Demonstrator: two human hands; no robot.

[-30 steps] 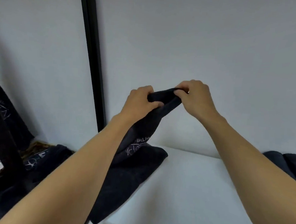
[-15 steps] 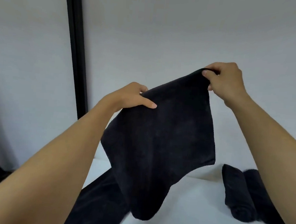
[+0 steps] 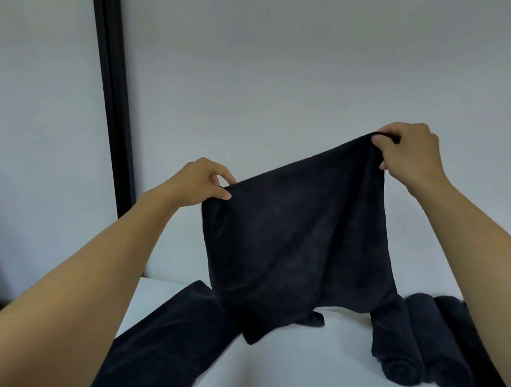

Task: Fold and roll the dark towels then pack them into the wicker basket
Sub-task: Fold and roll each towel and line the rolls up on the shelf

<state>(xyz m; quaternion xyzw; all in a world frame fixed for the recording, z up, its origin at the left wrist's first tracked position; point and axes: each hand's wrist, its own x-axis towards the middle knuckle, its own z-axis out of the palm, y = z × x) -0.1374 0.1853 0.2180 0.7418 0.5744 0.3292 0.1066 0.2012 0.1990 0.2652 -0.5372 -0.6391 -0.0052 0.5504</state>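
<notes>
A dark towel (image 3: pixel 293 244) hangs spread in the air above the white table (image 3: pixel 296 371). My left hand (image 3: pixel 200 183) pinches its upper left corner. My right hand (image 3: pixel 408 155) grips the upper right corner, held higher than the left. The towel's lower edge touches the table. Rolled dark towels (image 3: pixel 404 345) lie side by side on the table at the right, partly behind my right forearm. Another dark towel (image 3: pixel 162 344) lies flat and hangs over the table's left edge. The wicker basket is out of view.
A plain pale wall stands close behind the table. A black vertical post (image 3: pixel 110 86) runs up the wall at the left. The table's left edge runs diagonally under my left forearm.
My hands have drawn apart along the towel's top edge, from bunched together to fully spread. The view has tilted down, showing more of the table and the rolled towels.
</notes>
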